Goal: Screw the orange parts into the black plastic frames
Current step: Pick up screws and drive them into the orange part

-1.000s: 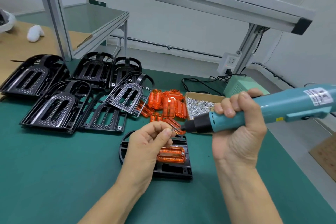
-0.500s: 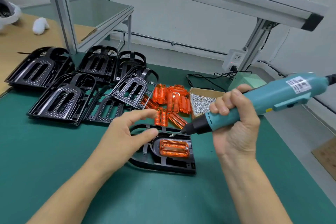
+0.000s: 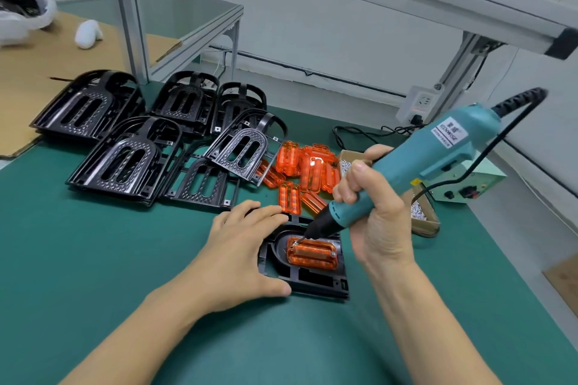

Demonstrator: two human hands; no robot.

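Observation:
A black plastic frame (image 3: 316, 283) lies flat on the green mat in front of me, with an orange part (image 3: 312, 255) seated in its middle. My left hand (image 3: 240, 247) rests flat on the frame's left side, fingers straight, thumb against its near edge. My right hand (image 3: 372, 212) grips a teal electric screwdriver (image 3: 438, 153). Its black tip touches the orange part's upper left corner. A screw head shows at the part's right end.
Several black frames (image 3: 125, 159) are piled at the back left. Loose orange parts (image 3: 309, 169) lie behind the work. A cardboard box of screws (image 3: 420, 216) sits behind my right hand, a green power supply (image 3: 469, 184) further right. Aluminium posts rise at the back.
My left hand moved away from the driver tip and came down flat on the frame. The screwdriver tilted steeper and its tip dropped onto the orange part's corner.

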